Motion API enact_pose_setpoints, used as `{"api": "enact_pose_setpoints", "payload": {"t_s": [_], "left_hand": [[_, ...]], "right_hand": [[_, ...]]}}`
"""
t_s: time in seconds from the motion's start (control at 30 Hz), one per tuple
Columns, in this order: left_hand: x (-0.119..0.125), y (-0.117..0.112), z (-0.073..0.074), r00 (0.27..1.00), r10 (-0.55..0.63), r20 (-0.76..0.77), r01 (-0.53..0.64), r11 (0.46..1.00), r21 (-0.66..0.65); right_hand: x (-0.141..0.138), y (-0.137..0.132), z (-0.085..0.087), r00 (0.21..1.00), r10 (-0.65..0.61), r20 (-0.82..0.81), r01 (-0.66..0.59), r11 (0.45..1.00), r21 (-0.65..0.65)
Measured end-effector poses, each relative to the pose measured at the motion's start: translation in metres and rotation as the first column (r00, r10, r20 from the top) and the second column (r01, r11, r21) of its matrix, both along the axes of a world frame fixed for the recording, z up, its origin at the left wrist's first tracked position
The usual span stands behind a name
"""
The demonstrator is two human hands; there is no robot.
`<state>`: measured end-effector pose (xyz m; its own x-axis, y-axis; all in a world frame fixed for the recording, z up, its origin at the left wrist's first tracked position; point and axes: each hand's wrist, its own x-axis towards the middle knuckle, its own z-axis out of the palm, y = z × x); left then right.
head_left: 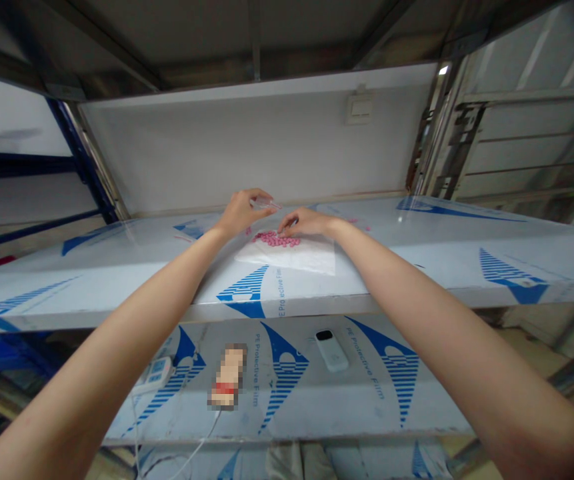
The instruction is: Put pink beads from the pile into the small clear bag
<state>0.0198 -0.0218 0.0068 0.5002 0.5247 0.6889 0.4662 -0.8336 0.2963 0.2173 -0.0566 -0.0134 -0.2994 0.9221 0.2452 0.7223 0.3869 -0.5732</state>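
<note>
My left hand (239, 213) is raised a little above the shelf, its fingers shut on a small clear plastic piece (267, 203). A heap of small pink pieces (277, 239) lies on a white sheet (299, 259). My right hand (307, 223) reaches in from the right with its fingertips at the heap's edge. Whether those fingertips pinch a pink piece is too small to tell. The exact kind of the pink pieces is also hard to make out.
The steel shelf (367, 267) carries blue-printed protective film, with a white wall (247, 153) behind it. On a lower shelf (287, 380) lie a white handheld device (331, 350), a blurred object (229, 377), and a second white device (154, 373) with a cable.
</note>
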Motion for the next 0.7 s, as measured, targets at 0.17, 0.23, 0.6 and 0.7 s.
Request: {"api": "enact_pose_setpoints", "payload": {"t_s": [0.17,0.23,0.6,0.7], "left_hand": [[0.000,0.001,0.000,1.000,-0.011,-0.003,0.011,1.000,0.002],[0.000,0.001,0.000,1.000,-0.008,-0.004,0.008,1.000,0.001],[0.003,-0.003,-0.001,0.999,-0.050,-0.012,0.050,0.999,0.002],[0.004,-0.003,-0.001,0.999,-0.049,-0.014,0.049,0.999,-0.002]], "right_hand": [[0.000,0.000,-0.002,0.999,-0.034,-0.006,0.034,0.999,-0.042],[0.000,-0.001,0.000,0.998,-0.053,-0.037,0.052,0.998,-0.024],[-0.001,-0.003,0.013,0.875,-0.029,-0.483,0.166,0.956,0.243],[-0.002,0.000,0.011,0.894,-0.019,-0.447,0.143,0.959,0.245]]}}
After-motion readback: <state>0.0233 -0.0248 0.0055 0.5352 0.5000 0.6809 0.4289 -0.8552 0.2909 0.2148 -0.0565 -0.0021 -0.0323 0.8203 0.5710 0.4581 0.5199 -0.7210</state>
